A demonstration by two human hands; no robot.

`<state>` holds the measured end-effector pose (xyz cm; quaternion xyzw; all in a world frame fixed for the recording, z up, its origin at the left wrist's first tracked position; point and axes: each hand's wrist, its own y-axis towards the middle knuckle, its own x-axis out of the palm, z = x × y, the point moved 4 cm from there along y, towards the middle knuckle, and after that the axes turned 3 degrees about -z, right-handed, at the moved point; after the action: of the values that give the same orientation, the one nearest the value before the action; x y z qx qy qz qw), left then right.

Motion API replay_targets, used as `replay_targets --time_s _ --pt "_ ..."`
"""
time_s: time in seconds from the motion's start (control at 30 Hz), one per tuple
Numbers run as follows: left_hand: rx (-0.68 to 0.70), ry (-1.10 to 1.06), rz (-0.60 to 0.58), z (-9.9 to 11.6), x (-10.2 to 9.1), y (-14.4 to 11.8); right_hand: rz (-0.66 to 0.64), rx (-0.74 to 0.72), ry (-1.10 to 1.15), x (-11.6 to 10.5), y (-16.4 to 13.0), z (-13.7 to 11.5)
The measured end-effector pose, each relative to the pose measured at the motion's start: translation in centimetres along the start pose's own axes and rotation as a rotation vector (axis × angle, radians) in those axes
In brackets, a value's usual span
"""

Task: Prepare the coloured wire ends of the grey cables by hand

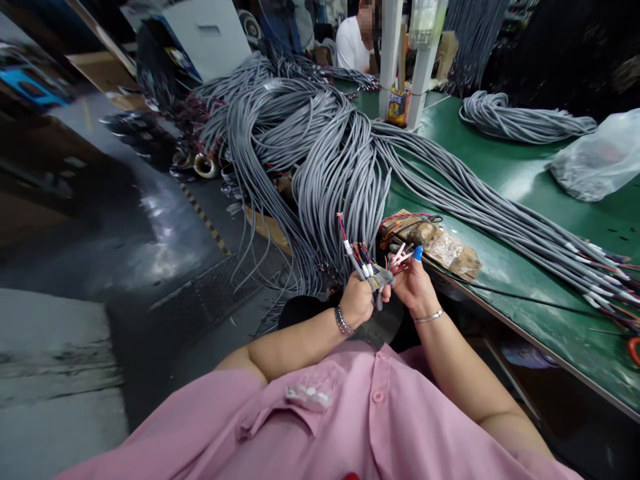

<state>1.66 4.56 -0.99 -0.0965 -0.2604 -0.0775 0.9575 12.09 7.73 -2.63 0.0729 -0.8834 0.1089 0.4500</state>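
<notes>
My left hand (358, 297), with grey covering on its fingers, is closed around a few grey cables (354, 261). Their stripped ends, with white bands and bundles of thin coloured wires (363, 253), point up and away from me. Close beside it, my right hand (416, 288) wears a blue finger cot (417, 253) on the thumb. Its fingers are bent together at the coloured wire ends, and narrow pinkish-white strips (399, 256) show by the thumb. What these strips are is too small to tell.
A large heap of grey cables (320, 133) hangs over the green table (520, 180) edge. More cables (500, 213) run rightward along it. A taped cardboard block (445, 250) lies near my right hand. A plastic bag (597, 157) stands far right; a person (353, 43) sits behind.
</notes>
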Motion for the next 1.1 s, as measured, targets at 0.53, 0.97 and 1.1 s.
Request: replay_targets --time_s 0.53,0.97,1.1 --pt "-0.014 0.033 0.049 -0.46 -0.59 0.17 0.116 -0.079 0.072 -0.93 0.69 0.10" --pt "0.022 0.024 0.030 -0.41 -0.53 -0.10 0.102 -0.061 0.092 -0.19 0.24 0.14" --pt "0.050 0.034 0.020 -0.57 -0.82 -0.57 0.034 -0.021 0.082 -0.13 -0.16 -0.07"
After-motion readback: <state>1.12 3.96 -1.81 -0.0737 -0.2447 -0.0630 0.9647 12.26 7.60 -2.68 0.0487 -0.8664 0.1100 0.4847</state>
